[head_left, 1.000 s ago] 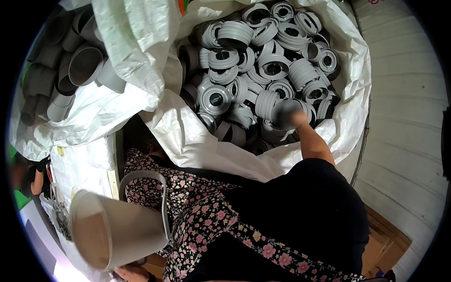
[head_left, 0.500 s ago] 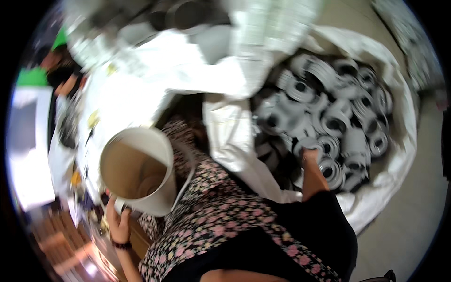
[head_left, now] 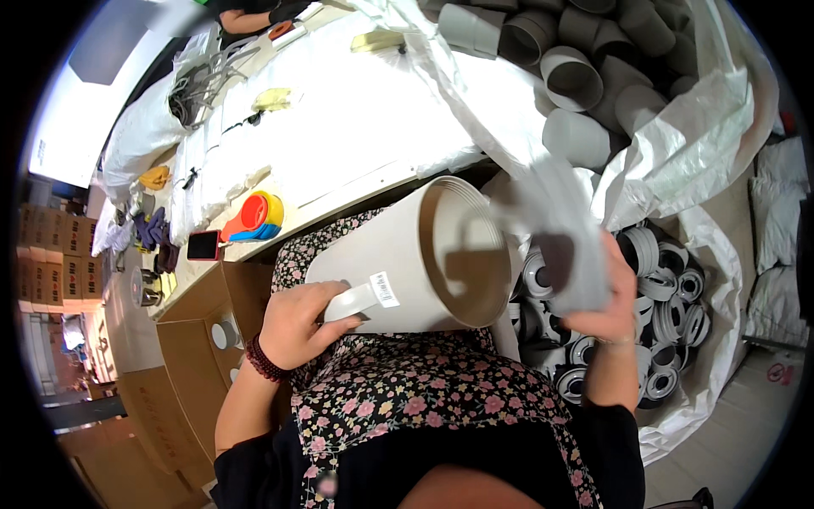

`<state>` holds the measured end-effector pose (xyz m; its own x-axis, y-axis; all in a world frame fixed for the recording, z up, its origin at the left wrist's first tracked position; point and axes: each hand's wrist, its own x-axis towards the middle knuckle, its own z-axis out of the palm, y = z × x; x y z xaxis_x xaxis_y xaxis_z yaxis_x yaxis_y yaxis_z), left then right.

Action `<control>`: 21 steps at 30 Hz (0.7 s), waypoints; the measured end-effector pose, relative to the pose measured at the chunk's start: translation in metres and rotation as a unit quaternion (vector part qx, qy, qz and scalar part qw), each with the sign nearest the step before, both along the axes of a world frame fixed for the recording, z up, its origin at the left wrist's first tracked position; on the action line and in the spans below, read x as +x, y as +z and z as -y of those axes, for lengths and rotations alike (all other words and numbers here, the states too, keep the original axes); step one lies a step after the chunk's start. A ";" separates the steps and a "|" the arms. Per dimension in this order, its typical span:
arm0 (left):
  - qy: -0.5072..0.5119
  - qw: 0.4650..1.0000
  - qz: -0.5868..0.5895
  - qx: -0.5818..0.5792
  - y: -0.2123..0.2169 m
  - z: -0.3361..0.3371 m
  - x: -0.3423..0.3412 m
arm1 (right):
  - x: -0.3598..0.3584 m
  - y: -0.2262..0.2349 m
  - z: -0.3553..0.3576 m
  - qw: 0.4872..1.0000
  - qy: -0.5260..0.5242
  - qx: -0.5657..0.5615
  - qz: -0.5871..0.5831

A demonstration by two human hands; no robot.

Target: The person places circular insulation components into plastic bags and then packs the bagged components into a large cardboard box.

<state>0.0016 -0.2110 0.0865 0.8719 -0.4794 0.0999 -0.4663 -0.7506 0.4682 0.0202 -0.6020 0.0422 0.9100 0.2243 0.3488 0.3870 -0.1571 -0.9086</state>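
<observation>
A pale grey plastic bucket (head_left: 369,254) lies tilted on its side at my waist, its mouth turned right. My left hand (head_left: 297,322) grips the short pale handle tab on its side, beside a small label. Just off the rim, my right hand (head_left: 617,293) holds a grey plastic part (head_left: 577,246). Motion blurs that part, so its exact shape cannot be made out. Beneath the right hand, several grey ringed fittings (head_left: 666,314) with dark centres fill an open white sack (head_left: 721,365). The bucket's inside shows a shadow.
A white-covered table (head_left: 339,127) spans ahead, with a phone (head_left: 203,246) and coloured scoops (head_left: 254,216) near its edge. Grey plastic cylinders (head_left: 572,76) fill another sack at upper right. An open cardboard box (head_left: 191,339) stands left. Across the table is another person's arm (head_left: 246,21).
My right hand has risen out of the sack with a grey part and come beside the bucket's mouth. The bucket has moved right and tipped sideways in my left hand. The view has shifted left.
</observation>
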 end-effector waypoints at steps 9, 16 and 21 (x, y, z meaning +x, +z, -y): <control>0.117 0.988 0.012 -0.099 -0.011 -0.054 0.015 | 0.066 0.032 -0.120 0.965 0.189 -0.115 0.138; 0.127 0.990 -0.025 -0.052 -0.016 -0.068 0.019 | 0.102 0.056 -0.167 0.964 0.154 -0.205 -0.074; 0.075 0.974 0.074 -0.201 -0.029 -0.097 0.037 | 0.106 0.089 -0.182 0.962 0.132 -0.135 -0.197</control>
<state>0.0385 -0.1144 0.0580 0.8905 -0.2445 0.3837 -0.4511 -0.5847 0.6743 0.1262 -0.4198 0.1315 0.8584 0.5001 -0.1143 0.0801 -0.3507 -0.9330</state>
